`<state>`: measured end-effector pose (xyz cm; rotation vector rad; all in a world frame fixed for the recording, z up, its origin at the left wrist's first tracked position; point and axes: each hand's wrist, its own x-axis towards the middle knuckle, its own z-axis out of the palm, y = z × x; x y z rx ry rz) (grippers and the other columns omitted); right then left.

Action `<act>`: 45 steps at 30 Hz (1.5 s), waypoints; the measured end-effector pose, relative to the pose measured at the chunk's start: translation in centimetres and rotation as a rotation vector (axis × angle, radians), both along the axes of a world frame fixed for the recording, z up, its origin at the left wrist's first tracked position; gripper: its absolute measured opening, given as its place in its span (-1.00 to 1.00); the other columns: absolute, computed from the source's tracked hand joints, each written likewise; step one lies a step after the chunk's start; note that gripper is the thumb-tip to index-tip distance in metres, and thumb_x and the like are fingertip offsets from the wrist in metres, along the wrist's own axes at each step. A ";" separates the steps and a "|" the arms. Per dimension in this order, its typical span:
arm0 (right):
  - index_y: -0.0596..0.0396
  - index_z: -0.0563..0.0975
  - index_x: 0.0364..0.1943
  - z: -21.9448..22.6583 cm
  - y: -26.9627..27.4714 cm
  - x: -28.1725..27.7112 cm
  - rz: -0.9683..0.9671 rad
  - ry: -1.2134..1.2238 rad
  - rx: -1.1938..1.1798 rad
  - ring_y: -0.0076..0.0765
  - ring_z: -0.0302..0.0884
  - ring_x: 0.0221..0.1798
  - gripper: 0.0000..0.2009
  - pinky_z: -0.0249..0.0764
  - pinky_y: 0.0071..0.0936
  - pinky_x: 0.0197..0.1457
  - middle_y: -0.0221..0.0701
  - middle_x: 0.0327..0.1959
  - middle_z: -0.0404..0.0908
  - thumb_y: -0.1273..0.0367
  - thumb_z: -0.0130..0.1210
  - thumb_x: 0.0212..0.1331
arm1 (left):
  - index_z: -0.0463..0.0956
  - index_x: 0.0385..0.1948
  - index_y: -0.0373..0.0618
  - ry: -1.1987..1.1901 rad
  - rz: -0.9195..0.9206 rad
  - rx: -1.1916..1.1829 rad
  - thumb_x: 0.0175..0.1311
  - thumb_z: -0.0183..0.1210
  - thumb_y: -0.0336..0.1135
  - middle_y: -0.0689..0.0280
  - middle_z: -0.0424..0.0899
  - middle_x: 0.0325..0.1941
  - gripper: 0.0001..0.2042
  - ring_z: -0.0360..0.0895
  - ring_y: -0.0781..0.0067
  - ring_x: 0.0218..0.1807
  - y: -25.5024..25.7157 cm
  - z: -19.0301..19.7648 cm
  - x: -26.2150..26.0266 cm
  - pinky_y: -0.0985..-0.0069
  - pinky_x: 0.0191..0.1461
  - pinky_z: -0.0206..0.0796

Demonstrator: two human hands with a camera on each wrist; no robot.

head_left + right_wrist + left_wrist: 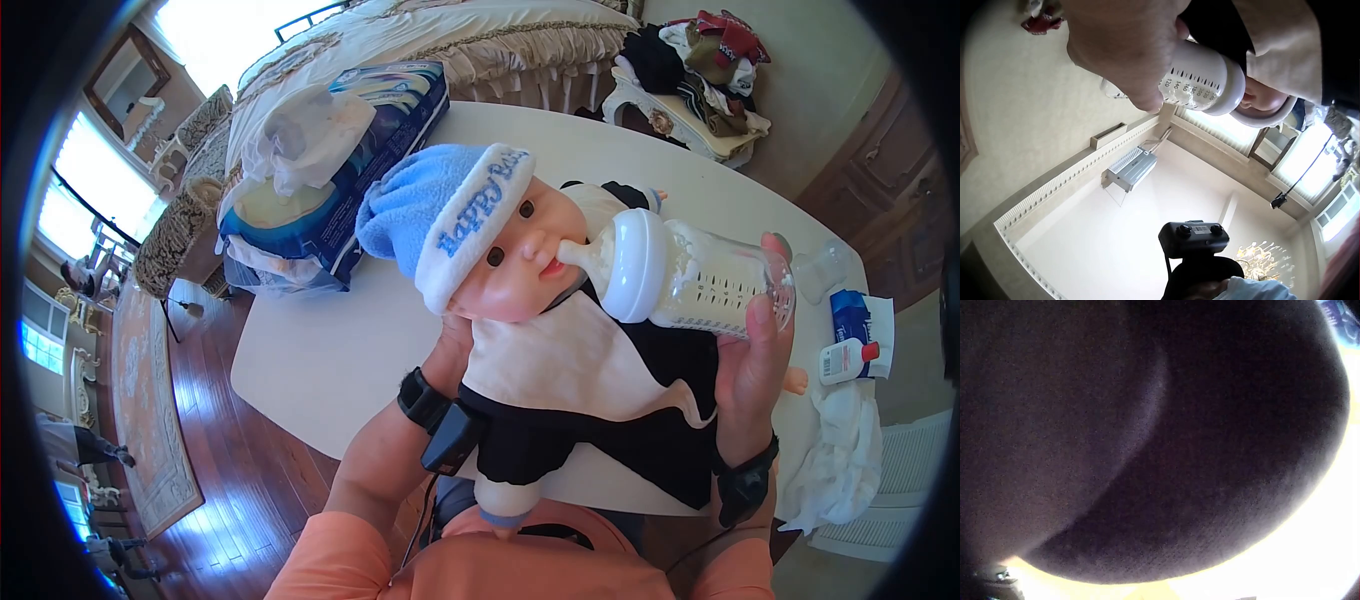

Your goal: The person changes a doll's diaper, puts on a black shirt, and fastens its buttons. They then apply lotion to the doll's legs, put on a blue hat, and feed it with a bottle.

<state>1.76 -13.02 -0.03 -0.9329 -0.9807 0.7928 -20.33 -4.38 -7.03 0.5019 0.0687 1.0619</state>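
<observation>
A doll (520, 265) in a blue and white cap (420, 220), black clothing and a cream bib (560, 365) lies face up, tilted, above the table. Behind its head and neck is my left hand (455, 345), its fingers hidden. My right hand (750, 375) grips the base end of a baby bottle (705, 285), whose teat touches the doll's mouth. The right wrist view shows my right hand (1125, 50) round the bottle (1194, 81), beside the doll's face (1263, 97). Dark cloth (1210, 487) fills most of the left wrist view.
On the white table (300, 350) stand a diaper pack (400, 110) at the back left, and a small white bottle with a red cap (842, 361), a blue packet (850, 318) and crumpled white cloth (840, 450) at the right. Clothes (700, 70) lie piled beyond it.
</observation>
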 end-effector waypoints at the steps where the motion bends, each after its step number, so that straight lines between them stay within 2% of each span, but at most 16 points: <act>1: 0.16 0.06 0.20 0.0 0.0 -0.1 -0.001 0.001 -0.001 -0.31 0.27 0.10 -0.31 0.26 -0.36 0.13 -0.27 0.02 0.27 0.18 0.06 0.00 | 0.27 -0.28 -0.04 0.000 0.000 0.000 0.08 0.07 0.03 0.30 0.34 -0.24 -0.63 0.28 0.29 0.01 0.1 -0.1 0.0 0.33 0.20 0.11; 6: 0.15 0.06 0.20 0.1 0.0 -0.1 -0.001 0.002 -0.006 -0.31 0.26 0.11 -0.31 0.26 -0.35 0.13 -0.27 0.03 0.26 0.17 0.07 -0.01 | 0.27 -0.28 -0.04 0.065 0.059 -0.038 0.08 0.06 0.04 0.29 0.34 -0.21 -0.63 0.28 0.28 0.04 0.0 -0.3 -0.1 0.30 0.22 0.09; 19: 0.15 0.06 0.20 0.1 0.0 -0.1 0.000 0.007 -0.013 -0.31 0.27 0.11 -0.29 0.26 -0.36 0.14 -0.28 0.02 0.27 0.16 0.09 -0.02 | 0.26 -0.28 -0.02 0.034 0.029 0.017 0.06 0.08 0.04 0.31 0.33 -0.20 -0.62 0.27 0.27 0.05 -0.2 0.3 0.3 0.30 0.21 0.10; 21: 0.15 0.06 0.20 0.1 0.0 -0.1 0.002 0.008 -0.013 -0.31 0.27 0.10 -0.28 0.26 -0.36 0.14 -0.28 0.02 0.27 0.16 0.09 -0.03 | 0.04 0.13 -0.25 -0.081 -0.038 0.023 0.21 -0.14 0.08 0.00 0.23 0.12 -0.38 0.30 0.21 0.12 0.0 -0.7 0.0 0.31 0.21 0.18; 27: 0.15 0.06 0.19 0.2 0.0 -0.2 0.005 0.010 -0.007 -0.31 0.26 0.11 -0.27 0.24 -0.35 0.15 -0.29 0.01 0.28 0.14 0.11 -0.04 | 0.03 0.13 -0.27 -0.045 0.005 -0.068 0.22 -0.15 0.05 0.00 0.25 0.11 -0.40 0.33 0.21 0.09 0.0 -1.0 -0.2 0.33 0.19 0.21; 34: 0.14 0.06 0.19 0.2 -0.1 -0.2 0.008 0.010 -0.011 -0.32 0.26 0.11 -0.27 0.23 -0.35 0.16 -0.30 0.00 0.28 0.14 0.11 -0.04 | 0.02 0.13 -0.27 -0.014 0.016 -0.059 0.22 -0.16 0.07 0.00 0.25 0.10 -0.39 0.33 0.20 0.09 0.2 -1.6 -0.4 0.33 0.19 0.21; 36: 0.14 0.06 0.19 0.2 0.0 -0.1 0.009 0.010 -0.010 -0.32 0.26 0.11 -0.27 0.23 -0.35 0.16 -0.30 0.00 0.29 0.15 0.11 -0.04 | 0.01 0.14 -0.26 -0.058 -0.016 0.015 0.21 -0.16 0.09 0.00 0.25 0.11 -0.37 0.32 0.20 0.11 0.3 -1.6 -0.3 0.31 0.20 0.19; 45: 0.14 0.06 0.20 0.2 0.0 -0.2 0.000 0.009 -0.010 -0.31 0.27 0.10 -0.27 0.23 -0.36 0.16 -0.29 -0.01 0.29 0.15 0.11 -0.04 | 0.04 0.12 -0.24 -0.133 -0.061 -0.049 0.22 -0.14 0.06 0.01 0.24 0.11 -0.40 0.31 0.22 0.11 -0.4 -0.2 0.0 0.33 0.21 0.17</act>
